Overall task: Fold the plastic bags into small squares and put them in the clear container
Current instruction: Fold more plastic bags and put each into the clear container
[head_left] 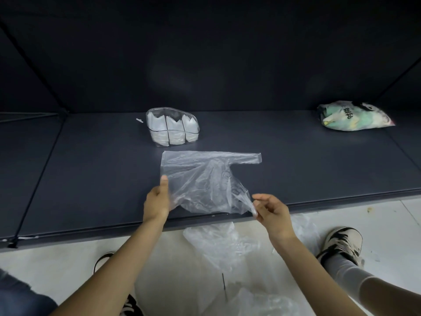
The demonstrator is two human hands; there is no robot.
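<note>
Crinkled clear plastic bag (200, 179) pinched by both hands.

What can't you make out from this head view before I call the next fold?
- Left hand, head view: its fingers lie under the plastic bag, so only the thumb shows.
- Clear container: how many folded bags sit inside; they overlap behind its dividers.
- Printed bag at far right: its contents, too small and blurred.
- Loose bags on the floor: their number, since the clear film overlaps.
</note>
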